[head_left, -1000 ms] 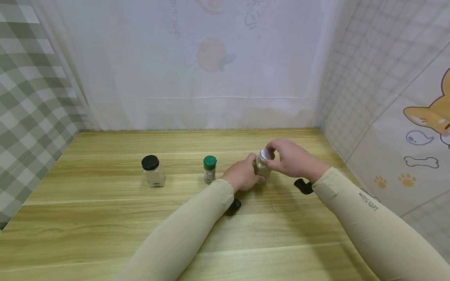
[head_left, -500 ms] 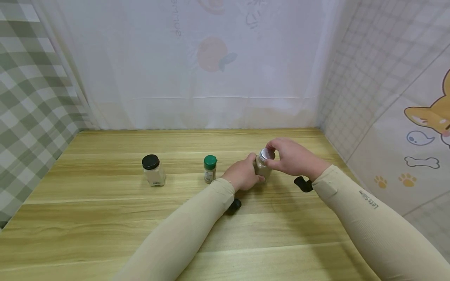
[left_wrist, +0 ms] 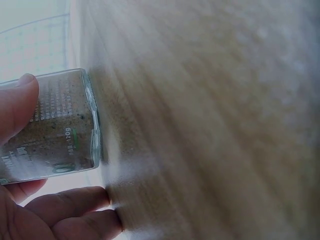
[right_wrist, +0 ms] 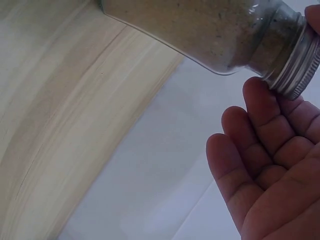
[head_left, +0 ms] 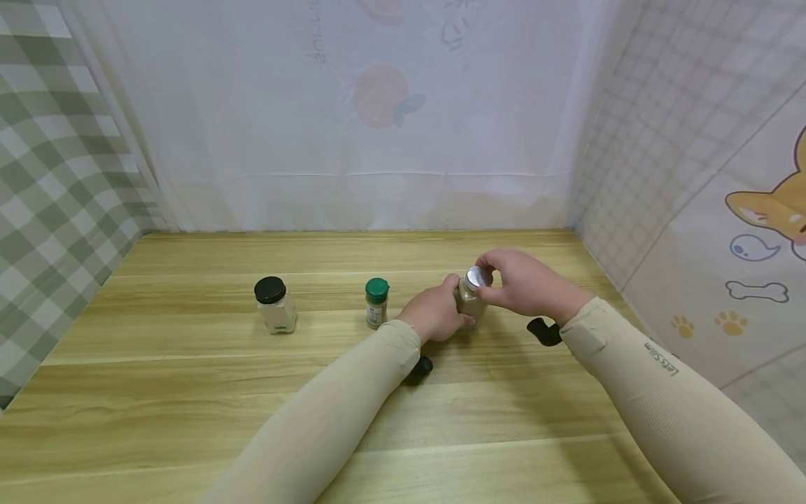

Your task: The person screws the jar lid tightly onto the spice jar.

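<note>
A clear glass spice jar (head_left: pixel 471 305) full of brownish powder stands upright on the wooden table, capped by a ribbed silver metal lid (head_left: pixel 476 277). My left hand (head_left: pixel 432 311) grips the jar's body from the left; in the left wrist view its thumb (left_wrist: pixel 19 107) lies along the printed glass and two fingertips reach the table. From the right, my right hand (head_left: pixel 525 283) pinches the lid between thumb and fingers. The right wrist view shows the lid (right_wrist: pixel 300 65) at the fingertips, with the other fingers loosely bent below it.
To the left stand a green-capped spice bottle (head_left: pixel 376 304) and, farther off, a black-lidded jar (head_left: pixel 275 306) of pale powder. Black objects (head_left: pixel 544 332) show by the wrists, one partly behind the left sleeve. A white curtain (head_left: pixel 371 154) hangs behind the table.
Both hands stay on the jar and lid in almost the same pose. The head view has shifted very slightly; nothing else has visibly moved.
</note>
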The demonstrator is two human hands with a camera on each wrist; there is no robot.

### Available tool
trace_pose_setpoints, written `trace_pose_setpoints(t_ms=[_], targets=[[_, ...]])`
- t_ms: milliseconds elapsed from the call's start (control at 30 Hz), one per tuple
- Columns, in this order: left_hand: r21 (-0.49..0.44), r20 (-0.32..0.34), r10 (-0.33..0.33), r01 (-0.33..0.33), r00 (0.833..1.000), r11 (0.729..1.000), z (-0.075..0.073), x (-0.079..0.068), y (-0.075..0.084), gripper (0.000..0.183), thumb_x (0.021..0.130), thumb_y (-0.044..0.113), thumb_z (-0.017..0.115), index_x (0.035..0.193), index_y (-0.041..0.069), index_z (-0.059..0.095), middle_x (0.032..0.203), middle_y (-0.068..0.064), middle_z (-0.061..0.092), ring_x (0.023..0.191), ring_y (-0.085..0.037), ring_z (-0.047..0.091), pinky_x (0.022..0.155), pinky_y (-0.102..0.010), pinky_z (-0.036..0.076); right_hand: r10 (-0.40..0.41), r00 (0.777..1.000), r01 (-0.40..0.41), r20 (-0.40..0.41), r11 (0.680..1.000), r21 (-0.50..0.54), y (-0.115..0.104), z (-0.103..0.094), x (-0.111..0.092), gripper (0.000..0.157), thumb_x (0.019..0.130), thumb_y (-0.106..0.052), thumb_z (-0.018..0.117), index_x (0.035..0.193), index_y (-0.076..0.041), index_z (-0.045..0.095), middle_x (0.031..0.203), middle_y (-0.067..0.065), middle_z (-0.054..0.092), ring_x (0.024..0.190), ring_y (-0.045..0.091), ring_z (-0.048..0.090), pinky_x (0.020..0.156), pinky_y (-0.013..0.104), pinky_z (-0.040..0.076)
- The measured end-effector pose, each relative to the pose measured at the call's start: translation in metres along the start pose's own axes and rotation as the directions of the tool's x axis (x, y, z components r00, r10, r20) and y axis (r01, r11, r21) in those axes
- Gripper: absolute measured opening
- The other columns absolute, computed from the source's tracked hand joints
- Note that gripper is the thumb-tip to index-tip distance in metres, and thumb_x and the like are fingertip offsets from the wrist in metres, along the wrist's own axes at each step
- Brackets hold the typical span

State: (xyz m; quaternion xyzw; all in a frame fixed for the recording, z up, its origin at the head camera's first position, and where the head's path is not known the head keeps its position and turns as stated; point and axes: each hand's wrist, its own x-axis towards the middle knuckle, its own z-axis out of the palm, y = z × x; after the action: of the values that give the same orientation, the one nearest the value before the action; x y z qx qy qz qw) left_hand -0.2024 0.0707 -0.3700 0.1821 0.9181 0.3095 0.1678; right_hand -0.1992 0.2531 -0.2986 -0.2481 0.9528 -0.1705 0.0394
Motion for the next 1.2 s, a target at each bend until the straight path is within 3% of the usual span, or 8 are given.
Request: trace_pose_setpoints(t_ms=[1200], targets=[[0.036,-0.010,0.006,-0.006,1.000,0.999,0.0029,0.0036,-0.0019,0.054,0.098,0.044,0.075,0.134,0.019,0.043,0.130,-0.007,0.070,0.104,-0.019,0.069,0.086,-0.036,0.055,-0.015,1.000,0.016,-0.027,1.000,0.024,0.0027,0.0020,-0.0026,0.025,0.095,-0.010,0.071,0.118,0.000,0.070,0.110,0.009,0.072,0.106,0.027,0.065,0.096,0.049,0.053]])
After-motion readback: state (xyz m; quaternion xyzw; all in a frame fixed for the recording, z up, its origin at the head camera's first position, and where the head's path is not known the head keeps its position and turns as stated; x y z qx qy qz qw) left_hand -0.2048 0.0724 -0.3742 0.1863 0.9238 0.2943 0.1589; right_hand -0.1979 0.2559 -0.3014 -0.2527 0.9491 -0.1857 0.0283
